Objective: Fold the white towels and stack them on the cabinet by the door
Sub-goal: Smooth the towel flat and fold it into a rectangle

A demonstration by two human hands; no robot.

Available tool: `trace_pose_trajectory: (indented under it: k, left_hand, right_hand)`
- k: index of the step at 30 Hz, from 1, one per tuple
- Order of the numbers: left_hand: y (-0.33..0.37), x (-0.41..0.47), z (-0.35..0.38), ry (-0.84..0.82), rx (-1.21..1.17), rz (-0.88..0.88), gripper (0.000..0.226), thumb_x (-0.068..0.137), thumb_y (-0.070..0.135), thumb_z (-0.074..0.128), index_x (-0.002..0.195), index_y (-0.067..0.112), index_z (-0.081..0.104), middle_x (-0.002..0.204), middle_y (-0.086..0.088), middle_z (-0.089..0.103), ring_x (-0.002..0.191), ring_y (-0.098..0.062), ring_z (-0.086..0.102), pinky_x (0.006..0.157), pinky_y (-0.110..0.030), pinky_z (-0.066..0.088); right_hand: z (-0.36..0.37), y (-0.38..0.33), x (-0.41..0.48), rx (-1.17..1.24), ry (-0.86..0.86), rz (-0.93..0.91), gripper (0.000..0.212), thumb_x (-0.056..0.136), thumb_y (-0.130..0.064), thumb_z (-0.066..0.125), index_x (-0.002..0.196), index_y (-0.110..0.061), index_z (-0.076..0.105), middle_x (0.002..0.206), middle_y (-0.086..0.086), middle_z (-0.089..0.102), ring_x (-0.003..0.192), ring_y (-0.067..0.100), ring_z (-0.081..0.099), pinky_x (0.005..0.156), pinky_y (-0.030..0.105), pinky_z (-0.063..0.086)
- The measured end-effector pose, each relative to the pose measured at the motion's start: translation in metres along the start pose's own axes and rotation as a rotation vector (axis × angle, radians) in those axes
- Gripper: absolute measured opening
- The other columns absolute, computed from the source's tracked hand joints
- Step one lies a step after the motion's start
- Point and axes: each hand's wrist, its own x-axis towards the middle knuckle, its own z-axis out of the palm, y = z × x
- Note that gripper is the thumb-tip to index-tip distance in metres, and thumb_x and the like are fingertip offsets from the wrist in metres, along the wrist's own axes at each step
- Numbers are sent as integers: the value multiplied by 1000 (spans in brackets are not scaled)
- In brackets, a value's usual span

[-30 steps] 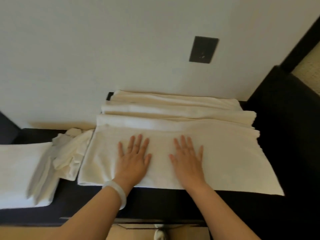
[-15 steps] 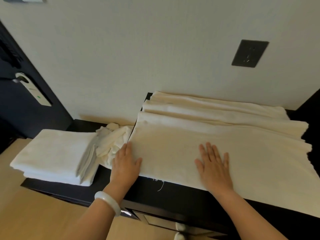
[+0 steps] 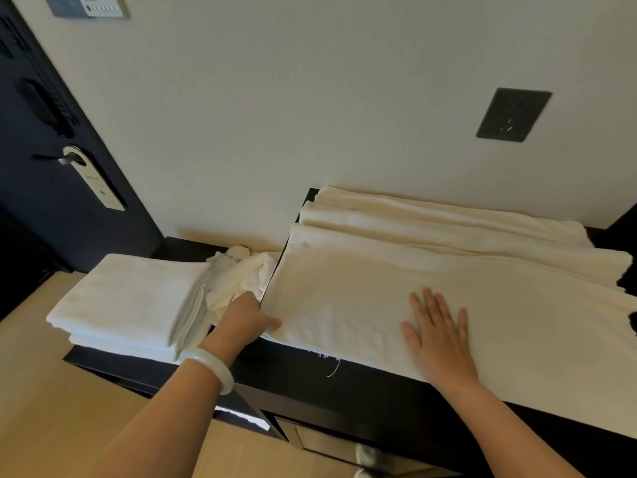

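No text can be read: the small print on the white card door hanger (image 3: 100,182) and the marks on the grey-and-white wall control panel (image 3: 91,5), both far up-left of the fingers (image 3: 431,307) of the right hand (image 3: 439,343), are blurred.

dark outlet plate (image 3: 513,114) on white wall (image 3: 275,98) | control panel (image 3: 90,5) top left | hanger tag (image 3: 100,182) on lever handle (image 3: 48,157) | light wood floor (image 3: 51,426)
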Motion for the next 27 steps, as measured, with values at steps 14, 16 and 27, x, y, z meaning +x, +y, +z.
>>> trace_pose_trajectory:
  k: [14, 16, 27]
  left_hand:
    - [44, -24, -40, -208, -1292, -30, 31, 94, -8, 54, 123, 0, 60, 116, -25, 61, 82, -30, 73, 55, -26, 59]
    - [47, -21, -46, -289, -1435, -35, 30, 91, -10, 55, 122, -11, 56, 117, -30, 64, 91, -33, 73, 67, -31, 62]
    - [59, -7, -55, 206, -45, 483, 25, 89, 25, 69, 89, 1, 71, 81, -7, 64, 71, -20, 58, 67, -30, 42]
  right_hand:
    - [-27, 26, -17, 439, -249, -439, 79, 74, -83, 52, 144, -48, 36, 154, -33, 11, 144, -15, -6, 117, 19, -15]
    - [-25, 35, -25, 334, -231, -384, 68, 88, -56, 63, 148, -43, 33, 153, -34, 9, 144, -12, -6, 119, 19, -6]
    - [-102, 89, -12, 828, -352, 67, 16, 95, -28, 64, 106, -24, 75, 103, -8, 76, 100, 10, 69, 92, 22, 49]
